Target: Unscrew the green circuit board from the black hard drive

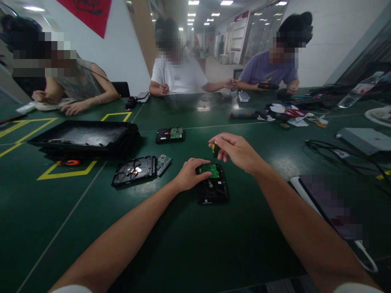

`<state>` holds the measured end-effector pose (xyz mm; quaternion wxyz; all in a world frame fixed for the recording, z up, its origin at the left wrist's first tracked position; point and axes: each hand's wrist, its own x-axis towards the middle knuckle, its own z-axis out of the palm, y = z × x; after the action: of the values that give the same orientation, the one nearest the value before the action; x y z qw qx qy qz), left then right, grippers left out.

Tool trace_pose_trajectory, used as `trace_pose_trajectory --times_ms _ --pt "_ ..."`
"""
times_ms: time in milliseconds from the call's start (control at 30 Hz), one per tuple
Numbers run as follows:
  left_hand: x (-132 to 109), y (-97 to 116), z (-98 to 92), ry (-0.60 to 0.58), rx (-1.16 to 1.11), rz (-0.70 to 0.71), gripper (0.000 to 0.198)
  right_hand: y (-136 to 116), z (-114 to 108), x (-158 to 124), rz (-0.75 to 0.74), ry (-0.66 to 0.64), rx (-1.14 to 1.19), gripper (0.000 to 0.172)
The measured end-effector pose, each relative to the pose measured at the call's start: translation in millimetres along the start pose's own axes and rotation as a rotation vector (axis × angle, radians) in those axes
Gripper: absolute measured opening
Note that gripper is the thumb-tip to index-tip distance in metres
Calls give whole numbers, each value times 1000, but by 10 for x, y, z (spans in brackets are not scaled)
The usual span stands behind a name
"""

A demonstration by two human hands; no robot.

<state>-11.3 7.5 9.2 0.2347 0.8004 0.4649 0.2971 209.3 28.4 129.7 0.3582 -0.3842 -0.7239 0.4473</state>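
A black hard drive (212, 189) with a green circuit board (210, 170) on top lies on the green table (183, 244) in front of me. My left hand (191, 174) rests on its left edge, fingers curled onto the board. My right hand (236, 151) hovers just above the drive's far end, pinched around a small screwdriver (215, 148) with a yellow and black handle, pointing down at the board.
An opened drive (134, 170) with a loose board (164, 163) lies to the left; another drive (170, 134) is farther back. A black tray (85, 137) sits at left. Three people work across the table. Tools and scissors (293, 112), cables (342, 152) and a tablet (330, 203) crowd the right.
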Motion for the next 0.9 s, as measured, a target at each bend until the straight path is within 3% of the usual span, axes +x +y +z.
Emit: trace_pose_trajectory --times_ms 133,400,533,733,900 --pt "-1 29 -5 5 -6 -5 46 6 8 -7 -12 -18 -8 28" --pt "-6 31 -8 11 -16 -2 47 -39 -7 -16 -10 137 -68 19" --pt "-6 16 -2 10 -13 7 48 -44 -7 -17 -18 98 -56 15" --pt "-4 24 -4 16 -5 6 46 16 -1 -10 -45 -3 -54 30" --pt "-11 29 -3 18 -21 1 47 21 -4 -13 -29 -14 -68 31"
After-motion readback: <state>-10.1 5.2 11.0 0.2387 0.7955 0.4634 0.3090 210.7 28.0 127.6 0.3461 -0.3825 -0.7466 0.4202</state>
